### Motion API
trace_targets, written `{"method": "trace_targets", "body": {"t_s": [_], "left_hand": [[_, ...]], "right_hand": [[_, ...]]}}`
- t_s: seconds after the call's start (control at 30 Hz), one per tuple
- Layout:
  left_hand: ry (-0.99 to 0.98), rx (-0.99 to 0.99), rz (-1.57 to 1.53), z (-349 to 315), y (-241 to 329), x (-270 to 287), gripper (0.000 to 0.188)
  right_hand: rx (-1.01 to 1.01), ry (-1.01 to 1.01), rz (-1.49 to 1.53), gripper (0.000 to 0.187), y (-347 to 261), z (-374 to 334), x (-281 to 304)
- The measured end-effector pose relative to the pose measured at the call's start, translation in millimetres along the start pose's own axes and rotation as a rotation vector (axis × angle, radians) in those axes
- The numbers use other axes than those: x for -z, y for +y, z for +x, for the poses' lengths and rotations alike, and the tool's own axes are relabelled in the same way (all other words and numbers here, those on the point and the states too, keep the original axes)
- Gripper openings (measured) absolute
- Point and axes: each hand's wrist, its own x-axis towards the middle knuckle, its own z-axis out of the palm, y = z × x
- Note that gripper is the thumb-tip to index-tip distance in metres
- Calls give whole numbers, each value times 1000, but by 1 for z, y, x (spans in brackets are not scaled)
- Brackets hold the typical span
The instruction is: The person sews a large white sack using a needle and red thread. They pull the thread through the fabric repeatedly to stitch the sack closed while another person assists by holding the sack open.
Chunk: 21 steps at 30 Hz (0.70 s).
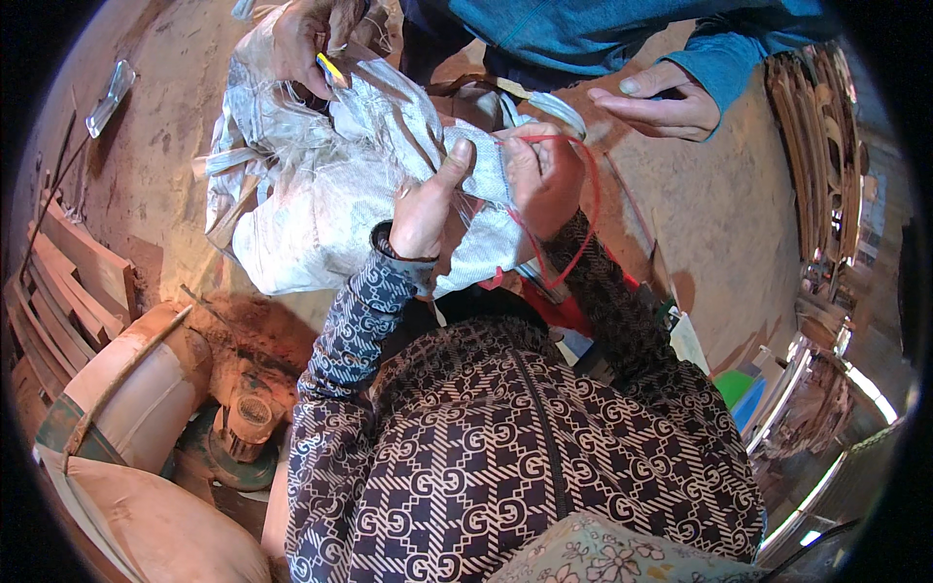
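Note:
A white woven sack (pixel 330 209), frayed along its torn edges, hangs in front of me. My left hand (pixel 428 214) grips its edge with the thumb on top; the fingers are hidden behind the cloth. At the sack's right edge, my right hand (pixel 546 180) is closed in a pinch on a red string (pixel 591 209). The string loops round that hand and down past the sack; any small tool inside the pinch is hidden. A co-worker's hand (pixel 309 44) holds the sack's upper left part, beside a small yellow-and-blue object (pixel 331 71). Their other hand (pixel 671 102) hovers open at the right.
Curved wooden boards (pixel 78 272) are stacked at the left, and more planks (pixel 814 155) at the far right. A dust-covered machine part (pixel 245 423) sits lower left beside pale, full sacks (pixel 146 389). A clear bottle (pixel 111 99) lies on the dusty floor.

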Motion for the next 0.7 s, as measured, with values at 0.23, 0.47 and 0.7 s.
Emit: {"method": "trace_targets", "body": {"t_s": [0.23,0.47,0.7], "left_hand": [[-67,32,-106,0,-1,-4,38],[-55,48,-335,0,2,-8,31],[25,153,-202,-5,12,-5,26]], "right_hand": [[-472,-54,522,19,-8,-3,9],[-252,-59,509,16,-6,-1,11],[-167,-128,219,8,-6,10,7]]}}
